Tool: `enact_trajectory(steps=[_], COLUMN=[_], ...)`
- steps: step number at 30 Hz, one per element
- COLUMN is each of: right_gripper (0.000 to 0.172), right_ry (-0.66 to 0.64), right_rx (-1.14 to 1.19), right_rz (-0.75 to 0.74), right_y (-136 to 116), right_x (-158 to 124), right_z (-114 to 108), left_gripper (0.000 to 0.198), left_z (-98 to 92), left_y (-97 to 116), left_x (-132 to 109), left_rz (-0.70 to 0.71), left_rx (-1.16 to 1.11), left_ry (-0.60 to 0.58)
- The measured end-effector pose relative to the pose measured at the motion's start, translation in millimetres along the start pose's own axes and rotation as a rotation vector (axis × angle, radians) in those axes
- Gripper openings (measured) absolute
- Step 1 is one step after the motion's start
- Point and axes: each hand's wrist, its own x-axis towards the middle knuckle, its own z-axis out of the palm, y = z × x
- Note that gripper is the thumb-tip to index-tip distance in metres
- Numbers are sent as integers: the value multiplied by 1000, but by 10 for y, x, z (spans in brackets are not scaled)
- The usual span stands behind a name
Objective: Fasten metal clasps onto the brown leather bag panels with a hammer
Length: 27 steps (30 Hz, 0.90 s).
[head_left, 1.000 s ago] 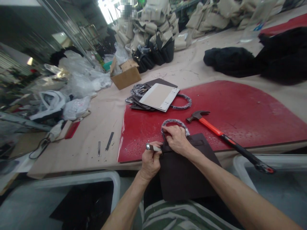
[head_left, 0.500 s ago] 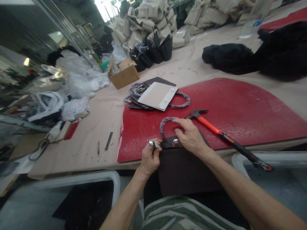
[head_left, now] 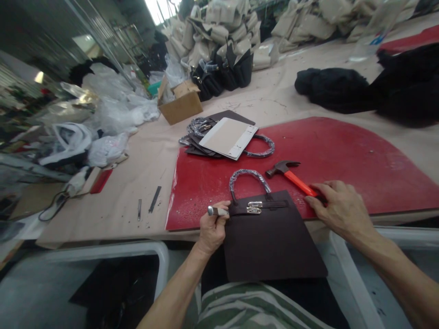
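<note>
Both bare arms (head_left: 174, 288) reach forward, spread wide apart. The left hand (head_left: 214, 226) is curled up small, with its thumb and fingers pinched together. The right hand (head_left: 343, 208) is turned back side up, fingers bent, its thumb pointing inward

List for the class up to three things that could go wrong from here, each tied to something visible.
1. The left hand grips a metal-ended tool, fingers near its end; a missed blow from the hammer at the right hand could bruise them.
2. The dark panel extends past the red board's front edge, so it might shift.
3. The shiny clasp lies near the tool and might get scratched.
</note>
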Motion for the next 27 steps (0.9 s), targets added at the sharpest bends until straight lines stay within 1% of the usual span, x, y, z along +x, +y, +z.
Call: enact_trajectory(steps=[5, 12, 15, 17, 19, 21, 22, 25, 26, 27], right_gripper=[38, 39, 35, 26, 18, 17, 17, 21, 23, 26], right_ry=[35, 78, 45, -48, -173, -309, -391, -695, -767, -798], right_rx=[-1, -10, -35, -58, -40, 91, 230, 843, 1024, 1150], right_rz=[-17, -52, -64, -29, 41, 170, 259, 533, 582, 608], right_y=[-24, 17, 2, -36, -87, -137, -159, -213, -233, -259], right_x=[25, -1, -3, 23, 75, 138, 165, 211, 217, 221], right_z=[25, 63, 63, 23, -56, -158, -210, -353, -403, -461], left_gripper=[10, 11, 10, 11, 11, 9, 9, 11, 12, 14], left_z=[-28, -22, -9, 0, 9, 16, 19, 22, 22, 22], left_y=[12, 27, 20, 19, 29, 50, 64, 107, 119, 129], left_x=[9, 32, 37, 44, 56, 70, 77, 95, 101, 106], left_rz=[3, 6, 2, -9, -17, -20, -25, -57, -69, -78], left_rx=[1, 51, 70, 70, 59, 43, 33, 8, 4, 2], left_ry=[-23, -29, -36, -45, -44, -37, -35, -33, -34, -33])
